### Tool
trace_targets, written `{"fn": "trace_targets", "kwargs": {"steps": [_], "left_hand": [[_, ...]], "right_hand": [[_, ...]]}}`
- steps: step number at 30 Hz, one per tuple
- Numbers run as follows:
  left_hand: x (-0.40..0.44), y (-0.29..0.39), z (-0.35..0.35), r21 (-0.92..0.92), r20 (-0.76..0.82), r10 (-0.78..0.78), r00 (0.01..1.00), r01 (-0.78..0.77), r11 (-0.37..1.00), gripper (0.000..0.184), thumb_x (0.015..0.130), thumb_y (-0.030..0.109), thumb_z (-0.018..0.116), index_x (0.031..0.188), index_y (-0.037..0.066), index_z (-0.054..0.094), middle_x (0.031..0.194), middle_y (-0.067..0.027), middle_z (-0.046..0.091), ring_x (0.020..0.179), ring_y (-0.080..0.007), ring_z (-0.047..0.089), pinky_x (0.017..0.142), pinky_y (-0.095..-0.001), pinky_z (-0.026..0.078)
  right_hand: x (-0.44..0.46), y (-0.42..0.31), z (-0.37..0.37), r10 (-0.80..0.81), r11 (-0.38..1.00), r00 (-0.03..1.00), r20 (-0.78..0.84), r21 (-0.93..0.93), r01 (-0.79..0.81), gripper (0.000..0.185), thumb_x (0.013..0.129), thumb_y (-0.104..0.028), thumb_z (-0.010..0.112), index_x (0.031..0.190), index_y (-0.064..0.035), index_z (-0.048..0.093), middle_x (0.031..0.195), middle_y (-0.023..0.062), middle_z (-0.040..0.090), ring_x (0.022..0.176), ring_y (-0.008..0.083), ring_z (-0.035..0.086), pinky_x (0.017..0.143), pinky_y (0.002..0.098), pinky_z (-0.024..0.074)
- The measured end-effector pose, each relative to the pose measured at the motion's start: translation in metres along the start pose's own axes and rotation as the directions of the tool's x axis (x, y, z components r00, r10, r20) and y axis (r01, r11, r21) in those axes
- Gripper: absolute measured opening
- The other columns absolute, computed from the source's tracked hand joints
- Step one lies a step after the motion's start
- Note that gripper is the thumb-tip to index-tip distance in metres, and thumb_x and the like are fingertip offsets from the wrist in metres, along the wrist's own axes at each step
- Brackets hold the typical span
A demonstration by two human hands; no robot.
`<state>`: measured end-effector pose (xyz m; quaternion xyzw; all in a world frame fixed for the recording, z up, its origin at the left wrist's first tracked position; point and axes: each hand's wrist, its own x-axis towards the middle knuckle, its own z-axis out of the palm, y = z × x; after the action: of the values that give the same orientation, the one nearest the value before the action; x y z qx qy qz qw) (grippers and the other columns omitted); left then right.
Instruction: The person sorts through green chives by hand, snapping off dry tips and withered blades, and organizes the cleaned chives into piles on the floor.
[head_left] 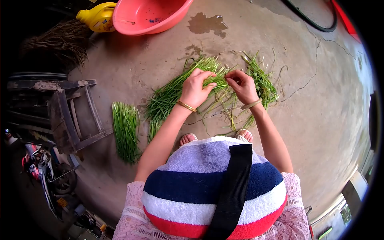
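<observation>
My left hand (197, 87), with a gold bangle at the wrist, is closed with thumb and forefinger around a few thin green stems that look like garlic chives. Close by on the right, my right hand (243, 85) pinches thumb against fingertips; what is in the pinch is too small to make out. Under and left of my left hand spreads a loose pile of chives (168, 96), pale ends toward the upper right. Beyond my right hand lies a messier heap of green and yellowish leaves (264, 80). Loose strands (228, 108) are scattered between my hands and feet.
A neat bundle of chives (126, 134) lies at the left, near a wooden stool (76, 116) on its side. A pink basin (154, 18), a yellow jug (98, 17) and a twig broom (60, 44) are at the top left. A puddle (208, 24) wets the concrete floor.
</observation>
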<state>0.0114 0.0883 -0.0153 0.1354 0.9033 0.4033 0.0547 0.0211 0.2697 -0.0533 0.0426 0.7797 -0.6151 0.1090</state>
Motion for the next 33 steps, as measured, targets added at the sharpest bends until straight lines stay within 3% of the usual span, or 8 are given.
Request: {"fn": "trace_targets", "kwargs": {"steps": [6,13,14,16,19,22,26,33], "left_hand": [[0.002,-0.007,0.003,-0.031,-0.067,-0.052,0.996,0.050,0.998,0.014,0.067,0.009,0.068,0.079,0.005,0.061,0.077,-0.0075,0.055,0.071,-0.0230,0.056,0.065,-0.0306,0.045],[-0.005,-0.027,-0.012,-0.063,-0.094,-0.146,0.985,0.140,0.988,0.010,0.071,0.009,0.066,0.077,0.004,0.060,0.077,-0.0058,0.060,0.072,-0.0168,0.058,0.068,-0.0274,0.045],[-0.006,-0.029,-0.013,-0.088,-0.098,-0.175,0.980,0.166,0.982,0.010,0.072,0.010,0.066,0.078,0.004,0.059,0.076,-0.0051,0.061,0.071,-0.0148,0.058,0.067,-0.0268,0.045],[-0.008,-0.029,-0.015,-0.137,-0.083,-0.232,0.969,0.220,0.966,0.012,0.073,0.012,0.065,0.080,0.004,0.059,0.073,-0.0035,0.062,0.069,-0.0109,0.057,0.066,-0.0255,0.045],[-0.007,-0.026,-0.017,-0.149,-0.082,-0.249,0.965,0.235,0.961,0.012,0.074,0.012,0.066,0.080,0.005,0.059,0.072,-0.0027,0.062,0.069,-0.0096,0.056,0.066,-0.0248,0.044],[-0.007,-0.023,-0.016,-0.133,-0.064,-0.274,0.960,0.264,0.955,0.012,0.074,0.012,0.065,0.080,0.004,0.059,0.072,-0.0022,0.061,0.069,-0.0094,0.055,0.067,-0.0245,0.044],[-0.009,-0.022,-0.016,-0.184,-0.027,-0.260,0.965,0.251,0.950,0.010,0.074,0.010,0.064,0.078,0.004,0.057,0.071,-0.0007,0.060,0.068,-0.0083,0.053,0.066,-0.0236,0.043],[-0.011,-0.022,-0.022,-0.246,-0.007,-0.310,0.951,0.299,0.922,0.008,0.074,0.008,0.063,0.078,0.004,0.056,0.069,0.0014,0.057,0.066,-0.0060,0.050,0.062,-0.0219,0.042]], "right_hand": [[-0.003,-0.020,-0.002,0.053,0.952,0.997,0.053,0.299,-0.066,0.010,0.080,-0.005,0.059,0.089,-0.0002,0.058,0.074,-0.0006,0.059,0.067,0.0047,0.054,0.059,0.0186,0.0436],[0.000,-0.008,-0.015,0.074,0.965,0.995,-0.059,0.258,-0.057,0.009,0.079,-0.006,0.059,0.087,-0.0005,0.059,0.071,-0.0027,0.058,0.064,0.0032,0.051,0.057,0.0181,0.0416],[0.003,0.001,-0.019,0.079,0.978,0.992,-0.099,0.200,-0.058,0.011,0.078,-0.011,0.061,0.084,-0.0019,0.060,0.071,0.0016,0.060,0.061,0.0081,0.053,0.057,0.0220,0.0430],[0.006,-0.007,-0.031,0.225,0.851,0.973,-0.043,-0.479,-0.218,0.014,0.075,-0.016,0.064,0.080,-0.0038,0.062,0.071,0.0084,0.060,0.059,0.0166,0.056,0.058,0.0271,0.0450],[-0.001,-0.002,-0.023,0.031,0.844,0.999,-0.031,-0.534,-0.042,0.016,0.072,-0.020,0.065,0.077,-0.0046,0.062,0.074,0.0136,0.059,0.060,0.0236,0.056,0.060,0.0312,0.0463],[0.000,-0.012,-0.001,-0.037,0.981,0.999,0.013,-0.190,0.039,0.021,0.071,-0.017,0.067,0.089,-0.0062,0.064,0.072,0.0076,0.058,0.060,0.0146,0.055,0.057,0.0275,0.0462],[0.009,-0.029,0.028,0.002,0.980,0.998,0.070,0.199,-0.016,0.022,0.075,-0.012,0.065,0.096,-0.0045,0.062,0.066,-0.0032,0.053,0.057,0.0034,0.045,0.053,0.0186,0.0404],[0.013,-0.021,0.037,0.029,0.969,0.999,0.026,0.245,-0.034,0.014,0.076,-0.009,0.063,0.087,-0.0014,0.063,0.074,0.0009,0.062,0.064,0.0054,0.054,0.057,0.0206,0.0436]]}}
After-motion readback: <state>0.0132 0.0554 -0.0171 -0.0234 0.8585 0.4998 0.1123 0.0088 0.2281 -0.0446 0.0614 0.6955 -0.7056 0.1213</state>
